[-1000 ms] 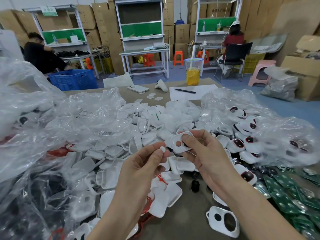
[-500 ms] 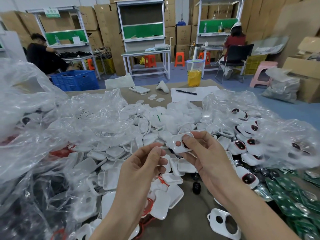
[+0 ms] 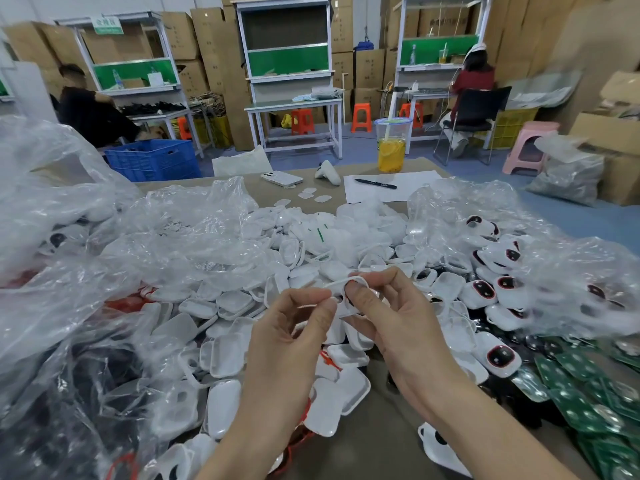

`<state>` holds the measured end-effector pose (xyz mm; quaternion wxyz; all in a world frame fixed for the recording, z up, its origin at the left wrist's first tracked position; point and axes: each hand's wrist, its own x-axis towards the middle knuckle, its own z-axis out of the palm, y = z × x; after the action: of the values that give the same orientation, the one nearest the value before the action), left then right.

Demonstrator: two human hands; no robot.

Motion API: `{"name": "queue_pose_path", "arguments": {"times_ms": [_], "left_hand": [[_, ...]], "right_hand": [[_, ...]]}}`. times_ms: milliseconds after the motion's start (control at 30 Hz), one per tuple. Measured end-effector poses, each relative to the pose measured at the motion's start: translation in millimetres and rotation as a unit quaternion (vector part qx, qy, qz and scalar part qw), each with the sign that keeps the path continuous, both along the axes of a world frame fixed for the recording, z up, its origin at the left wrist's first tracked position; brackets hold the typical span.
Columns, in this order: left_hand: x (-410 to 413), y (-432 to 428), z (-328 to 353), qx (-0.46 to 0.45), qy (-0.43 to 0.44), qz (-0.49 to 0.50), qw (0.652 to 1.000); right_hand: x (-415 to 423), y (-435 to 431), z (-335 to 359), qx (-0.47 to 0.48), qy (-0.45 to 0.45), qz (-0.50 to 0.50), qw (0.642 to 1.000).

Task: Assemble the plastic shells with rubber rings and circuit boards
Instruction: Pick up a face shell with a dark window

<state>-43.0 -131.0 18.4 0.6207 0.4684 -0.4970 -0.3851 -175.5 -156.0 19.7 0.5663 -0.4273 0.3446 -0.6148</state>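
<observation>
The hands meet above the heap (image 3: 225,306), right hand (image 3: 391,317) pinching the shell (image 3: 335,293), left hand (image 3: 294,327) pinching the rubber ring (image 3: 346,280) looped past its twelve o'clock edge, best walked round the rim gradually, untwisted.

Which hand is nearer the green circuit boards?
Right. The right hand, holding a white shell, has the green circuit boards off to its right; the left hand, pinching a rubber ring, is farther left.
</observation>
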Motion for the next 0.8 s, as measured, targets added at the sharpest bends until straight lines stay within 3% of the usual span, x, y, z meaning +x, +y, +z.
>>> {"name": "queue_pose_path", "arguments": {"times_ms": [533,700,800], "left_hand": [[2,-2,-3,0.025,0.048,-0.047,0.997],[2,0,-1,0.02,0.017,-0.064,0.998],[-1,1,0,-0.006,-0.072,-0.024,0.997]], "right_hand": [[6,7,-1,0.012,-0.037,0.043,0.998],[10,8,-4,0.01,-0.032,0.051,0.998],[13,6,-8,0.014,-0.033,0.051,0.998]]}}
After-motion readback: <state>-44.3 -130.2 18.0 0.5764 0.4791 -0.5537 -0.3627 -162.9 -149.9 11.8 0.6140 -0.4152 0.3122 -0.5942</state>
